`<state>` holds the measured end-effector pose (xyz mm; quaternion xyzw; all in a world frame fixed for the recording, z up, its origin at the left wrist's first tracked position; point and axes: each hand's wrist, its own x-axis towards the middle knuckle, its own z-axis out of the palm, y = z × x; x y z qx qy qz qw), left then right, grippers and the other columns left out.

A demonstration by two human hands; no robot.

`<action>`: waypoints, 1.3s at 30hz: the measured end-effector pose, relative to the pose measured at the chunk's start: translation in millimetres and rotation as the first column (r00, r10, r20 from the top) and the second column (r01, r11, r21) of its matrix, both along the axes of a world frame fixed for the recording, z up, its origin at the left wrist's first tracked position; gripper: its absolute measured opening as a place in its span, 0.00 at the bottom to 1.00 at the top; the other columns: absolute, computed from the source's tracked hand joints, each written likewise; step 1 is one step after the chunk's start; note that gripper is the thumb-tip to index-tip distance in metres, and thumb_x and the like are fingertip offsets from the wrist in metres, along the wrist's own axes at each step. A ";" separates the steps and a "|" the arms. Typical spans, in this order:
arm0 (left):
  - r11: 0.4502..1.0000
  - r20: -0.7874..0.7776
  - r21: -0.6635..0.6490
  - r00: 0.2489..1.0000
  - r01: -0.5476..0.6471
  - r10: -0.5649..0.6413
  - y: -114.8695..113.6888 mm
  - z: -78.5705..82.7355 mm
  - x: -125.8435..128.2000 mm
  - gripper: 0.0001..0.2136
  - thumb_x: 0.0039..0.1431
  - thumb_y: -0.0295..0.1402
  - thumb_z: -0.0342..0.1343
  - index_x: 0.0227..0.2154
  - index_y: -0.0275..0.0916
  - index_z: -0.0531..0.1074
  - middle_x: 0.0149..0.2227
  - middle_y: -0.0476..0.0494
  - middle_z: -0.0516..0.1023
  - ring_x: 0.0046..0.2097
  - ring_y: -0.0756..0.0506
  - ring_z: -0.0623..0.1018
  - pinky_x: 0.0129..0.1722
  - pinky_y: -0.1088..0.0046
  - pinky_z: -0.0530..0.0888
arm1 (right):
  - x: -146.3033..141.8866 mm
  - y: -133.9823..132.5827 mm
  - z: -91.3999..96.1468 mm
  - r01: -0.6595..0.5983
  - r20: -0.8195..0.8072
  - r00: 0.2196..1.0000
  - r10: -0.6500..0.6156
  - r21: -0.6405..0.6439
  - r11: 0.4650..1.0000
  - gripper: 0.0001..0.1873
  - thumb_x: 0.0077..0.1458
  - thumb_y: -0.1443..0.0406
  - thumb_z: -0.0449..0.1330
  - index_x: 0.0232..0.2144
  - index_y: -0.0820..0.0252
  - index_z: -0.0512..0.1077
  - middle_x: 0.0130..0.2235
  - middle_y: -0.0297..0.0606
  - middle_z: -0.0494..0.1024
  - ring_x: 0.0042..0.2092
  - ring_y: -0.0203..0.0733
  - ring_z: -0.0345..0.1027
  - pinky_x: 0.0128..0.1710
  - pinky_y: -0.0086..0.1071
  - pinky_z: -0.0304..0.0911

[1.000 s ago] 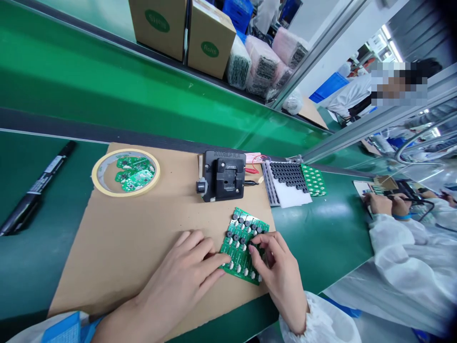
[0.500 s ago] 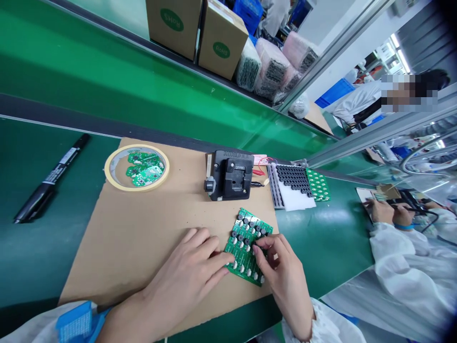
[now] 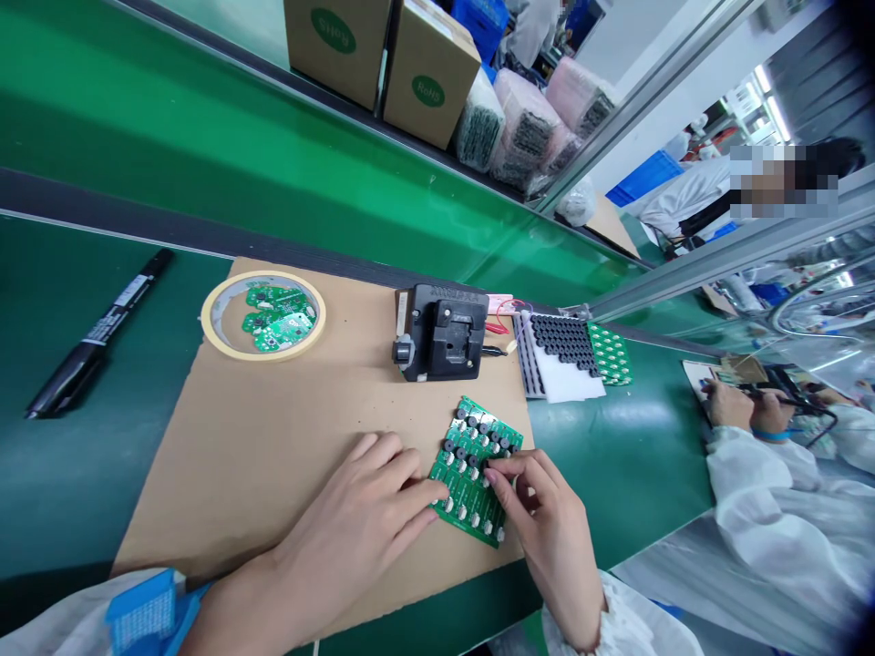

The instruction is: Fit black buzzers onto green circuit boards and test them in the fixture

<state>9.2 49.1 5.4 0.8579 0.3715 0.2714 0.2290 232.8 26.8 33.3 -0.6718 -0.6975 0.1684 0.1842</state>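
Observation:
A green circuit board panel [image 3: 471, 497] lies at a slant on the cardboard sheet, carrying rows of white connectors and several round black buzzers [image 3: 461, 454]. My left hand [image 3: 369, 501] rests flat to its left, fingers stretched out, with fingertips touching the board's left edge. Over the board's right part, my right hand [image 3: 540, 501] pinches a small black buzzer [image 3: 488, 465] between thumb and index finger, at the end of a row. The fingertips mostly cover that buzzer.
Behind the board stands a black test fixture [image 3: 444, 333]. A tape roll [image 3: 211, 333] encircles small green boards [image 3: 280, 319]. A black marker [image 3: 102, 333] lies left. Black buzzers [image 3: 564, 342] sit in white foam beside another green panel [image 3: 611, 353]. A co-worker's hands [image 3: 731, 405] are at right.
My right hand stays at nearly the same spot on the board, its fingers slightly shifted. My left hand holds its place; the view has tilted a little.

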 end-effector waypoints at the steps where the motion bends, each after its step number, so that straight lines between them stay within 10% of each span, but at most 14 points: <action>1: 1.000 0.004 0.001 1.000 -0.001 0.001 -0.4 -0.5 0.2 0.04 0.60 0.28 0.60 0.36 0.43 0.75 0.31 0.49 0.70 0.36 0.44 0.63 0.34 0.67 0.55 | -0.2 0.2 0.6 0.000 0.007 1.000 0.000 -0.003 1.000 0.13 0.64 0.56 0.55 0.32 0.56 0.73 0.31 0.33 0.73 0.23 0.32 0.65 0.24 0.27 0.62; 20: 1.000 0.020 0.009 1.000 -0.011 0.011 -0.3 -2.2 1.8 0.04 0.58 0.28 0.61 0.35 0.43 0.74 0.30 0.51 0.70 0.36 0.44 0.63 0.35 0.66 0.54 | -1.6 -4.0 -1.9 -0.029 0.088 0.996 0.026 0.034 0.999 0.11 0.64 0.57 0.55 0.32 0.56 0.71 0.33 0.31 0.72 0.23 0.31 0.63 0.24 0.26 0.61; 39: 0.999 0.058 0.045 0.998 -0.020 0.018 4.3 -5.5 0.8 0.04 0.61 0.30 0.57 0.37 0.45 0.75 0.31 0.51 0.72 0.35 0.44 0.65 0.34 0.68 0.56 | 27.9 8.3 -6.1 -0.059 0.121 0.992 0.017 0.355 0.933 0.10 0.64 0.65 0.57 0.41 0.53 0.79 0.32 0.34 0.73 0.29 0.34 0.65 0.29 0.26 0.61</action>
